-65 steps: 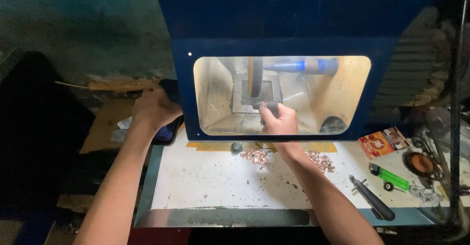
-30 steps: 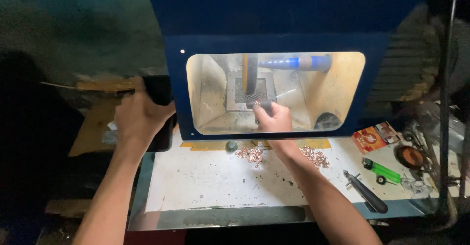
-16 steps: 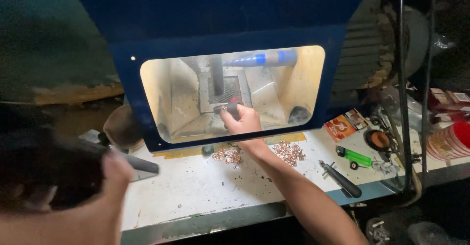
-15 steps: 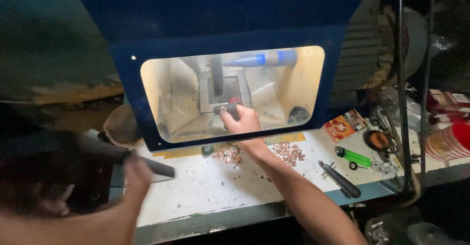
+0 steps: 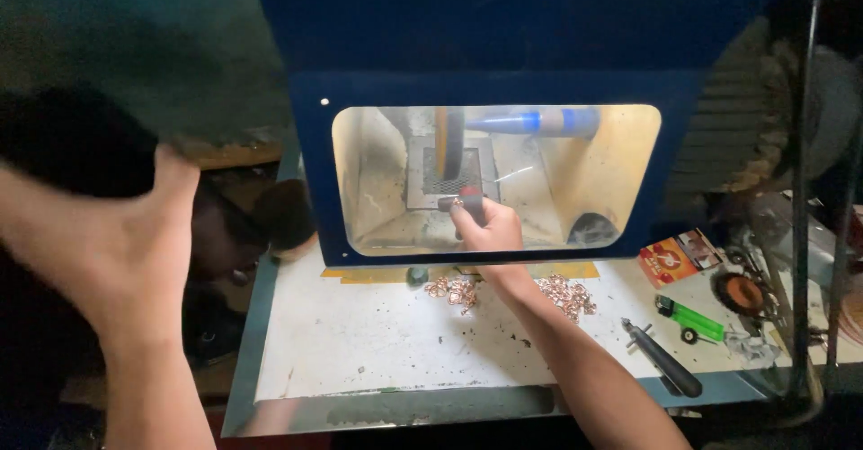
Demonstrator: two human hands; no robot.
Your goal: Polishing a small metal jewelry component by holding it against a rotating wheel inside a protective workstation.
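- Head view: right hand (image 5: pixel 485 225) pinches a small metal piece (image 5: pixel 457 204), seemingly a ring, just below the polishing wheel (image 5: pixel 449 142) inside the blue hood (image 5: pixel 503 36).
- Copper rings (image 5: pixel 566 294) lie heaped on the white bench (image 5: pixel 378 342).
- Left hand (image 5: pixel 121 252), blurred, grasps something dark (image 5: pixel 72 144); grip unclear.

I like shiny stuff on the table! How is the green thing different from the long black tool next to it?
The green thing is bright, short and chunky; the long black tool is dark, slim and longer. The green thing lies nearer the blue machine hood; the long black tool lies nearer the white table's front edge. Both lie flat and untouched, to the right of the right hand.
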